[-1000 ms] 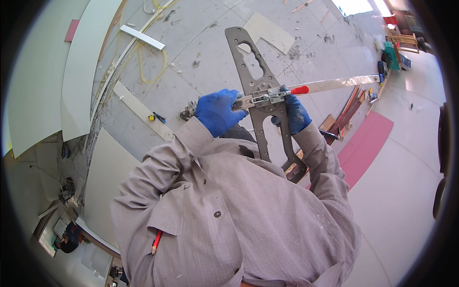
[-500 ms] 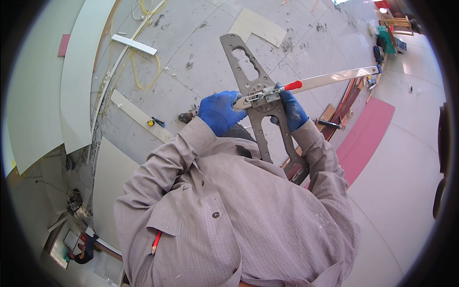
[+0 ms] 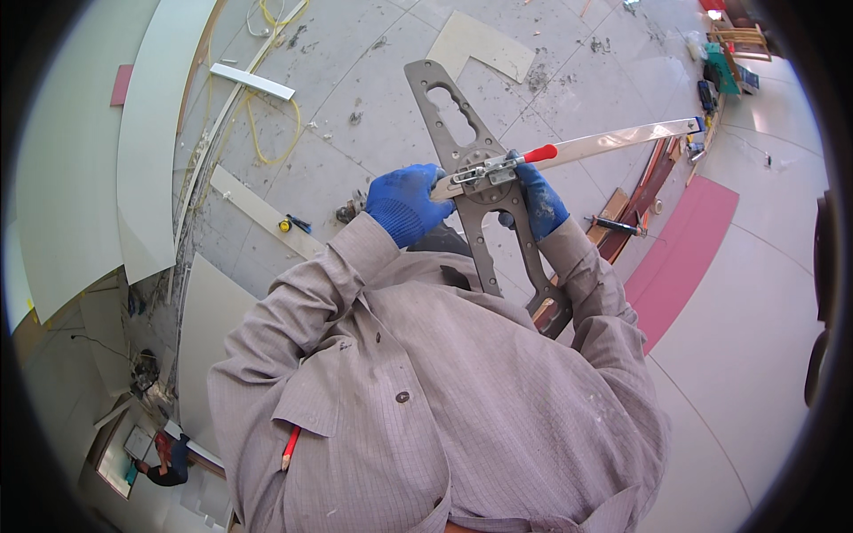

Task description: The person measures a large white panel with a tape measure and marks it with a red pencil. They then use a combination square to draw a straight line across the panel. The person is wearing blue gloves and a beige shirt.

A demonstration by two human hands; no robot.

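I hold a grey metal frame (image 3: pixel 487 250) with hand-hole cutouts, crossed by a long silver bar (image 3: pixel 604 139). A toggle clamp (image 3: pixel 484 178) with a red handle (image 3: pixel 540 153) sits on its round hub. My left hand (image 3: pixel 404 202), in a blue glove, is closed on the bar's left end, left of the hub. My right hand (image 3: pixel 539 200), also gloved, grips the tool just right of the hub, with some fingers hidden behind it. The frame stands slanted in front of my shirt, its lower end beside my right forearm.
Pale panels (image 3: pixel 147 133) line the left, with white strips (image 3: pixel 251 80), yellow hose (image 3: pixel 267 155) and an L-shaped offcut (image 3: pixel 484 44) on the tiled floor. Right are a pink board (image 3: pixel 681 258), dark planks (image 3: pixel 641 209) and a caulking gun (image 3: pixel 616 226). A co-worker (image 3: pixel 164 466) bends at lower left.
The tool has shifted slightly left, its long bar's far end a little higher in view. The co-worker has shifted position, and the surroundings moved slightly in view. Both my hands keep their grip.
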